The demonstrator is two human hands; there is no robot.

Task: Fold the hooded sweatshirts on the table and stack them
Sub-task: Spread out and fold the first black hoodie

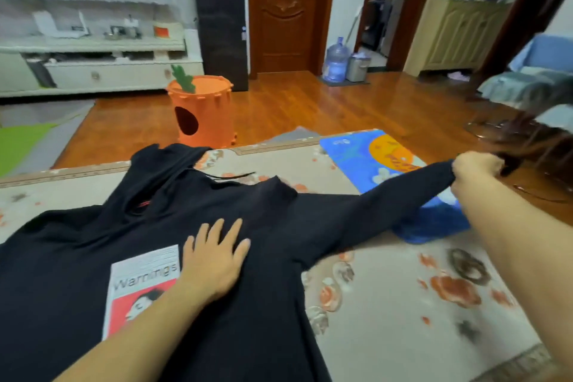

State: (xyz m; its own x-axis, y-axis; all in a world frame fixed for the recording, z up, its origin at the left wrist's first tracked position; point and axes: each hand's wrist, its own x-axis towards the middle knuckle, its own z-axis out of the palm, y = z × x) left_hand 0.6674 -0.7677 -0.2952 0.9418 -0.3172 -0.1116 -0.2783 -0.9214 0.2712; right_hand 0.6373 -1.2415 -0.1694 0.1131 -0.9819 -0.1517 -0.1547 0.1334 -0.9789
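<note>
Left hand: fingers straight and spread, palm pressed flat on the chest of the black hooded sweatshirt, just right of its printed patch. Right hand: fingers curled tight around the cuff end of the sweatshirt's sleeve, which is drawn out taut to the right, raised off the surface. The two hands are well apart.

Table: covered in a pale cloth with orange floral print; it bears both garments. Black hooded sweatshirt: laid face up across the left and centre of the table, hood pointing toward the far edge, a drawstring trailing beside it. Blue sweatshirt: lies at the far right of the table, bearing an orange print, partly under the stretched sleeve. Printed patch: white and red, lettered "Warnings", its right edge touching the left hand.

Background: orange carrot-shaped bin on the wooden floor beyond the table; water bottle by the brown door.
</note>
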